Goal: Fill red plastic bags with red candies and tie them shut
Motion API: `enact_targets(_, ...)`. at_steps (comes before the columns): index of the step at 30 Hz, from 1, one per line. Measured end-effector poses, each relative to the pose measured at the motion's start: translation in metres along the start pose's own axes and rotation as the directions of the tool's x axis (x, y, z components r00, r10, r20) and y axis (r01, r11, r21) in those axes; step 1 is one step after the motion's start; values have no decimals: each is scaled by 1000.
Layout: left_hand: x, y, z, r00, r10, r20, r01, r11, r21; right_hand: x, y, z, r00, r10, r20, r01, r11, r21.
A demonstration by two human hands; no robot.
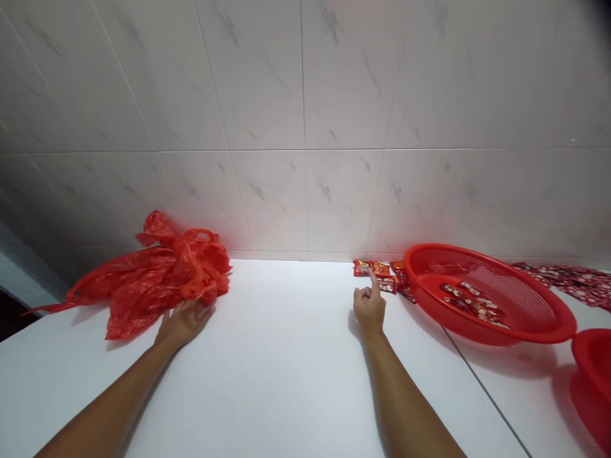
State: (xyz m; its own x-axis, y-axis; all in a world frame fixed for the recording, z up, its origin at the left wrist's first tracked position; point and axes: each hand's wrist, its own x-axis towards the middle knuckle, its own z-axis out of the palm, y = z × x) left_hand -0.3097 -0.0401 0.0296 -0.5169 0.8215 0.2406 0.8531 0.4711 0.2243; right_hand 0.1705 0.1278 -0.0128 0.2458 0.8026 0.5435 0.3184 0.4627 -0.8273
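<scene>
Noting the left hand (184, 322) open and flat on the white tabletop (267, 388), its fingers reaching the lower edge of a crumpled red plastic bag (176, 280), whose long axis runs leftward. The right hand (370, 310) is curled and empty, one finger extended forward to small red snack packets (375, 270), which lie just left of a red mesh basket (487, 286).

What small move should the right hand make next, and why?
Probably the right hand should close its fingers on one of the small red snack packets: its index finger already reaches them, and the round red plastic mesh basket beside them holds similar packets.
</scene>
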Motion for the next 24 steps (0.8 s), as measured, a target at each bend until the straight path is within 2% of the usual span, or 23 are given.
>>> enact_targets(5, -65, 40, 5, 981, 192, 10, -192, 981, 6, 2, -2, 0, 999, -39, -18, 39, 998, 45)
enact_targets(7, -86, 64, 10, 966, 259, 13, -259, 966, -7, -1, -7, 2, 996, -73, 45, 70, 995, 68)
enact_targets(9, -103, 93, 19, 955, 297, 14, -296, 955, -18, -9, -19, 7, 977, -138, 165, 121, 987, 109)
enact_targets(11, -116, 125, 30, 944, 329, 19, -329, 944, -34, -22, -35, 14, 914, -252, 316, 208, 964, 168)
enact_targets(14, -126, 173, 48, 930, 367, 28, -365, 929, -61, -48, -63, 28, 778, -413, 472, 353, 911, 215)
enact_targets(16, -126, 200, 59, 922, 386, 41, -382, 921, -76, -63, -78, 38, 747, -409, 523, 380, 909, 169)
enact_targets(18, -123, 218, 67, 913, 404, 61, -398, 913, -95, -71, -87, 44, 777, -352, 522, 326, 934, 143)
enact_targets(20, -119, 227, 70, 910, 407, 76, -397, 911, -113, -66, -89, 44, 830, -305, 467, 249, 952, 179)
enact_targets(22, -115, 228, 70, 920, 382, 82, -371, 920, -126, -48, -89, 35, 886, -267, 379, 190, 955, 228)
enact_targets(24, -114, 225, 69, 934, 346, 88, -333, 933, -136, -21, -91, 18, 925, -228, 305, 154, 957, 248)
